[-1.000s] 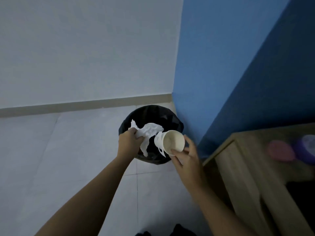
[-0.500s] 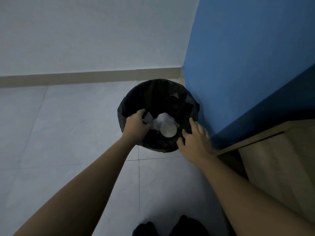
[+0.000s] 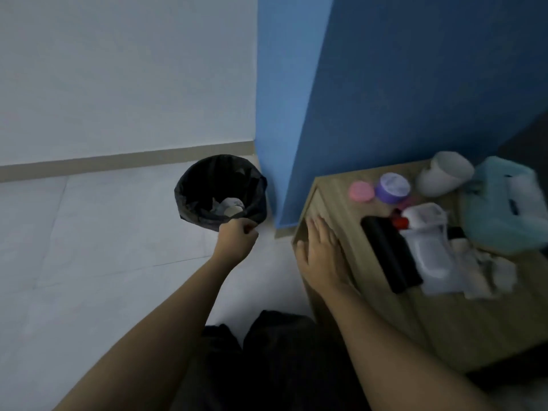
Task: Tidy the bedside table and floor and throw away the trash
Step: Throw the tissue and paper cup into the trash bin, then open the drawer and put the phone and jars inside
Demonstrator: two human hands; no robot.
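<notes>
A black-lined trash bin (image 3: 192,200) stands on the floor by the blue wall corner, with a paper cup (image 3: 233,211) and crumpled tissue (image 3: 229,202) lying inside. My left hand (image 3: 237,240) hovers just in front of the bin's near rim, fingers curled in with nothing visible in them. My right hand (image 3: 321,256) is spread flat over the left corner of the wooden bedside table (image 3: 335,209), holding nothing. On the table lie a black rolled item (image 3: 388,256), a plastic wipes pack (image 3: 431,256) and crumpled tissues (image 3: 492,272).
Also on the table are a pink lid (image 3: 361,191), a purple jar (image 3: 393,187), a tipped white cup (image 3: 446,173), a red-capped item (image 3: 400,222) and a teal cloth bag (image 3: 504,203). The blue wall (image 3: 415,84) backs the table. My dark-trousered legs (image 3: 267,351) are below.
The cup and tissue dropped from my hands into the bin. Both hands pulled back from the bin; the right hand moved right over the table corner. The view swung right, bringing the table into sight.
</notes>
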